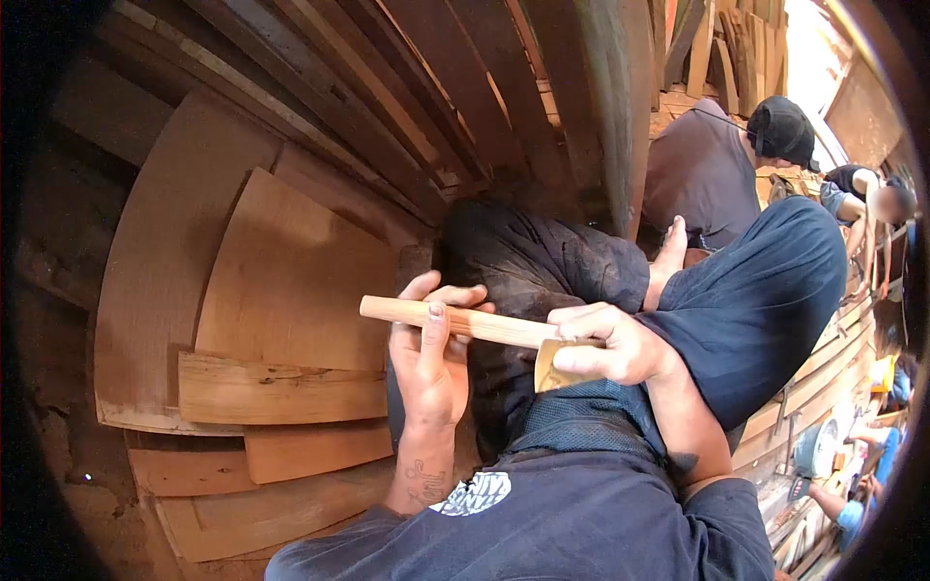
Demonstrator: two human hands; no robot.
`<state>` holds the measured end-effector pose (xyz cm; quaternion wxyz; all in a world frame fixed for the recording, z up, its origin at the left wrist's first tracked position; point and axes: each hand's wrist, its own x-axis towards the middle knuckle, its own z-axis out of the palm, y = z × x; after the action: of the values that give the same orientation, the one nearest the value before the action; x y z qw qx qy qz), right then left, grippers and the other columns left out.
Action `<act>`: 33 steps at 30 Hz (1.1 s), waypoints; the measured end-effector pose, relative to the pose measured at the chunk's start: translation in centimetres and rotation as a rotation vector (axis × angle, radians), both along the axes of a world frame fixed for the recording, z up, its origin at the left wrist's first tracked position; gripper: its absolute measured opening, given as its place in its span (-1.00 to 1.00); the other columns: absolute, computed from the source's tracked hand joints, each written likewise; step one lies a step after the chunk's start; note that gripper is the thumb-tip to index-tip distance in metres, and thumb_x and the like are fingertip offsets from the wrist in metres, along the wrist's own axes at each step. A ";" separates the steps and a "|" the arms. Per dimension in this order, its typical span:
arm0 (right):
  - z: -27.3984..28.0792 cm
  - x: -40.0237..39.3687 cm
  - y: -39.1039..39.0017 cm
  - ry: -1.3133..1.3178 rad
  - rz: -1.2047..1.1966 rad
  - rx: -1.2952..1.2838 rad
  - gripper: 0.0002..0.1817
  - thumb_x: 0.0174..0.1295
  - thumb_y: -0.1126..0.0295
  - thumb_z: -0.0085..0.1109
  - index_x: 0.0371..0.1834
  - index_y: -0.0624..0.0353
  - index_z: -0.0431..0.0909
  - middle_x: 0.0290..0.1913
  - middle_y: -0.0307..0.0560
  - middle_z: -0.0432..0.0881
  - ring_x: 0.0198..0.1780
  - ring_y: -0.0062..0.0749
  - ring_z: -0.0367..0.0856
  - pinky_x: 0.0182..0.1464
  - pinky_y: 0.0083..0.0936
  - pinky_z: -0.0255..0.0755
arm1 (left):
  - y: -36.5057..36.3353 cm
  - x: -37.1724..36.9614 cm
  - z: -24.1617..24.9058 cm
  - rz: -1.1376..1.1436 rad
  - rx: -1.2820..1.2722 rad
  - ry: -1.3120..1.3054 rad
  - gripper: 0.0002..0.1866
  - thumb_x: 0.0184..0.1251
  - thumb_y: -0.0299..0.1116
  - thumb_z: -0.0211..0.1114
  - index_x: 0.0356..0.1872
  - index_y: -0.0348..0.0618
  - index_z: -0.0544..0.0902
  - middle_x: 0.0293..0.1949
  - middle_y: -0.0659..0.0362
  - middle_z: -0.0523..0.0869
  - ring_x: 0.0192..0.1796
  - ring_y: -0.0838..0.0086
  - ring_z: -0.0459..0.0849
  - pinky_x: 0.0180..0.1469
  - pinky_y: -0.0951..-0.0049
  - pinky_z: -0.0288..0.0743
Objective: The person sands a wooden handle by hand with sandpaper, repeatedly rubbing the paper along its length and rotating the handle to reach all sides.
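Note:
A smooth, pale wooden rod (pixel 504 329) lies across my lap, between my two hands. My left hand (pixel 433 351) grips it near its left end, thumb on the near side and fingers curled behind. At the other end, my right hand (pixel 620 344) is closed with the thumb pressing a tan piece of sandpaper (pixel 562 366). The sandpaper touches or sits just under the rod, and its back has faint print. My right fingers cover that end of the rod.
Flat wooden boards (pixel 291 281) are stacked at my left. Upright dark planks (pixel 504 87) stand in front. A person in a black cap (pixel 783 131) sits close at front right, with other people farther right. A round metal pan (pixel 817 447) is at lower right.

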<state>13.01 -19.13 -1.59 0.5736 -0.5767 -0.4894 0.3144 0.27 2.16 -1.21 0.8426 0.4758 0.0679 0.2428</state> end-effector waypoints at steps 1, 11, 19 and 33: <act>-0.2 -0.2 0.2 0.032 -0.083 0.041 -0.79 0.48 0.38 0.34 -0.30 0.28 0.64 -0.25 -0.21 0.59 -0.20 -0.53 0.55 -0.16 -0.48 0.41 | 0.5 -0.1 -0.8 0.016 -0.005 -0.005 -0.55 0.76 -0.12 0.10 0.43 -0.17 0.42 0.30 -0.04 0.66 0.40 0.09 0.63 0.45 -0.09 0.59; -1.0 1.2 0.0 -0.384 -1.277 0.037 -0.73 0.59 0.27 0.15 -0.17 0.26 0.68 -0.19 -0.20 0.71 0.18 -0.34 0.55 0.67 0.00 -0.25 | -0.1 -0.2 1.1 -0.313 0.163 0.199 -0.54 0.62 -0.35 0.29 0.37 -0.46 0.56 0.28 -0.18 0.69 0.16 0.16 0.81 0.04 0.25 0.86; 0.2 0.5 -0.5 -0.540 -1.192 0.034 -0.73 0.61 0.31 0.11 -0.07 0.31 0.69 -0.02 -0.08 0.72 0.29 -0.17 0.55 0.72 -0.04 -0.24 | -1.1 -0.5 2.2 -0.830 0.294 0.479 -0.35 0.68 -0.28 0.24 0.65 -0.24 0.29 -0.15 0.16 0.75 -0.37 0.68 0.64 -0.44 0.62 0.50; -1.3 -2.9 2.7 -0.250 -0.592 0.054 -0.78 0.43 0.33 0.39 -0.04 0.25 0.74 -0.30 0.11 0.77 -0.28 -0.18 0.82 -0.18 -0.29 0.62 | -1.3 -0.2 0.5 -0.399 0.373 0.423 -0.30 0.82 0.18 -0.27 0.69 -0.06 0.29 -0.30 0.29 0.52 -0.51 0.75 0.30 -0.51 0.67 0.26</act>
<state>10.13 -16.44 -2.89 0.5905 -0.7128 -0.3754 0.0476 0.09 0.85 -0.73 0.7393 0.6653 0.1009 -0.0226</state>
